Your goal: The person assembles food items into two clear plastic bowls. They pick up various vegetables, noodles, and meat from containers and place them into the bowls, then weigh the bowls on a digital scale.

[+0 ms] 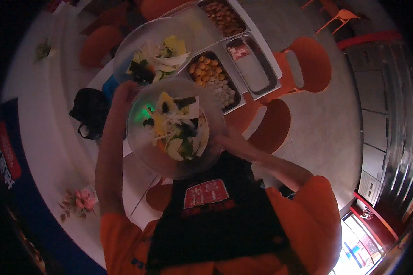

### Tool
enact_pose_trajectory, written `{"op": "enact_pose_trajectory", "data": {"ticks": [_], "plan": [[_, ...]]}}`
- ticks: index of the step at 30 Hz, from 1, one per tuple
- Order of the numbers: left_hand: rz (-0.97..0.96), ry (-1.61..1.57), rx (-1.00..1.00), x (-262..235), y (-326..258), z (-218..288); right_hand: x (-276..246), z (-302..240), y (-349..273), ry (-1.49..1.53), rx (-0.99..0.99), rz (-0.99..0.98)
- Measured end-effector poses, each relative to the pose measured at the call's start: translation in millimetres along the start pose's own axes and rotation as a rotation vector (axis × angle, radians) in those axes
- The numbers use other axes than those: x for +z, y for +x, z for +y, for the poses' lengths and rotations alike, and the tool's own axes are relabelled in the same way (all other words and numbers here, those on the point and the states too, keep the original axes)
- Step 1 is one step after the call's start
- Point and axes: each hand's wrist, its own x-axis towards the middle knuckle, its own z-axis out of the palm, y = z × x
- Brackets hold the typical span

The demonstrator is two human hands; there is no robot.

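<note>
Holding the clear bowl (pixel 142 149) of mixed salad (pixel 179 126) at its right side, the right hand (pixel 222 139) closes on the rim; the left hand (pixel 129 88) lies against the upper-left rim, its fingers too hidden to tell the grip. The bowl is in front of the black apron (pixel 211 233), near the white bench (pixel 269 57). A second salad bowl (pixel 123 58) stands just beyond, beside metal trays (pixel 257 75). Orange chairs (pixel 317 62) stand around on a pale floor (pixel 328 121); pink flowers (pixel 83 200) show lower left. White characters mark the apron's red panel (pixel 215 200) and a red patch (pixel 8 149) far left.
</note>
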Motion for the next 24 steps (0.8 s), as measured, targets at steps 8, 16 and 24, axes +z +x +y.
{"op": "enact_pose_trajectory", "data": {"ticks": [8, 16, 24], "plan": [[0.256, -0.411, -0.324, 44.5, 10.0, 15.8, -87.2, -37.3, 9.6, -0.008, 0.102, -0.322], [0.351, -0.361, -0.365, 58.0, 1.3, 40.0, -278.5, 26.6, 254.7, -0.549, -0.279, 0.803], [0.29, -0.231, -0.313, 72.3, -3.4, 43.8, -283.2, 28.0, 333.9, -1.061, 0.004, 1.116]]}}
